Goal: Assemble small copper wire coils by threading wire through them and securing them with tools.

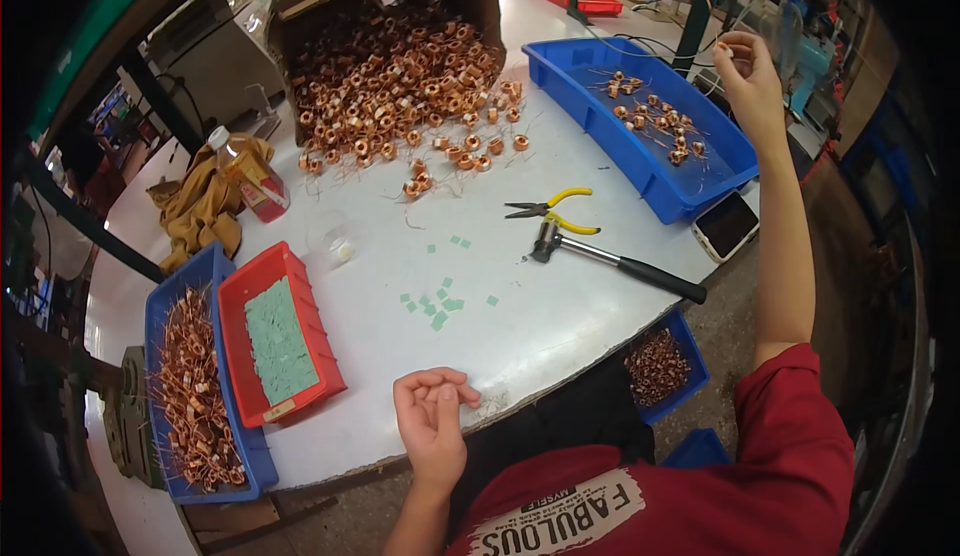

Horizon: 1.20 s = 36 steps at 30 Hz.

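Note:
My right hand (755, 81) is raised beyond the right side of the large blue tray (640, 156). Thumb and fingers pinch a small copper coil (724, 49), mostly hidden by the fingers; a thin wire lead sticks up from it. Several finished-looking coils with wire leads (660, 121) lie in that tray. Near the table's front edge, my left hand (435, 421) has its fingers loosely curled and its thumb folded toward them, with nothing visible in it. Small green paper squares (440, 306) are scattered on the table just beyond it.
A cardboard box (285, 51) on its side spills copper coils (400, 106). Pliers (550, 208), a hammer (620, 261) and a phone (725, 224) lie at right. At left are a red tray (323, 356) of green pieces, a blue tray (255, 456) of coils, a bottle (250, 176) and cloth (200, 206).

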### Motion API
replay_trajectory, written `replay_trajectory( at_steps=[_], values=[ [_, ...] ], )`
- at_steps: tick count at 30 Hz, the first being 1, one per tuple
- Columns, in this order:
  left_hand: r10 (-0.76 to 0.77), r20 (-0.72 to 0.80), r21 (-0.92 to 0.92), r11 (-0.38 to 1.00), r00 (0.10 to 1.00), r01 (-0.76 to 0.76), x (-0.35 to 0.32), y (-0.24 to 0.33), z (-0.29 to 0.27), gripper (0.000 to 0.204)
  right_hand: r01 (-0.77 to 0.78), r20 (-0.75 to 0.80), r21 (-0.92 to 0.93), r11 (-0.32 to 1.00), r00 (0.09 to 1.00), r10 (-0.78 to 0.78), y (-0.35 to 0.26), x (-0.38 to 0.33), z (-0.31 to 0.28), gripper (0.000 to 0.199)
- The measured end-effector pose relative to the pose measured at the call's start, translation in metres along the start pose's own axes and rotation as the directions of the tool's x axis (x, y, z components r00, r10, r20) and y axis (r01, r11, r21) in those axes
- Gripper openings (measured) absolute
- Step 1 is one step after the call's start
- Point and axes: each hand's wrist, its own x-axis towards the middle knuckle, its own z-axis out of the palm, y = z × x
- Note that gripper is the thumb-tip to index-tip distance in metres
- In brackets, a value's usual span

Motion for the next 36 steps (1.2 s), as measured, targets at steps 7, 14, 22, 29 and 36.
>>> replay_trajectory(
  at_steps=[7, 14, 22, 29, 36],
  values=[
    [0.001, 0.015, 0.006, 1.0, 1.0, -0.001, 0.006, 0.002, 0.008, 0.013, 0.251, 0.272, -0.39, 0.886, 0.951, -0.149, 0.022, -0.013, 0.033, 0.012],
    [0.0, 0.015, 0.029, 1.0, 1.0, -0.001, 0.002, 0.0, 0.0, 0.013, 0.468, 0.672, 0.343, 0.814, 0.484, -0.561, -0.102, -0.071, 0.139, 0.005],
    [0.01, 0.021, 0.03, 1.0, 1.0, -0.01, -0.003, 0.001, 0.002, 0.014, 0.771, 0.825, 0.167, 0.614, 0.232, -0.516, -0.129, -0.105, 0.264, 0.021],
    [0.011, 0.06, 0.017, 1.0, 0.998, -0.012, 0.0, -0.002, -0.002, 0.015, 0.418, 0.644, 0.332, 0.846, 0.555, -0.527, -0.111, -0.099, 0.271, 0.03],
    [0.025, 0.04, -0.048, 0.999, 0.999, -0.023, -0.003, 0.005, -0.002, 0.013, -0.415, 0.416, 0.468, 0.78, 0.882, 0.22, -0.128, -0.057, 0.235, 0.037]
  ],
)
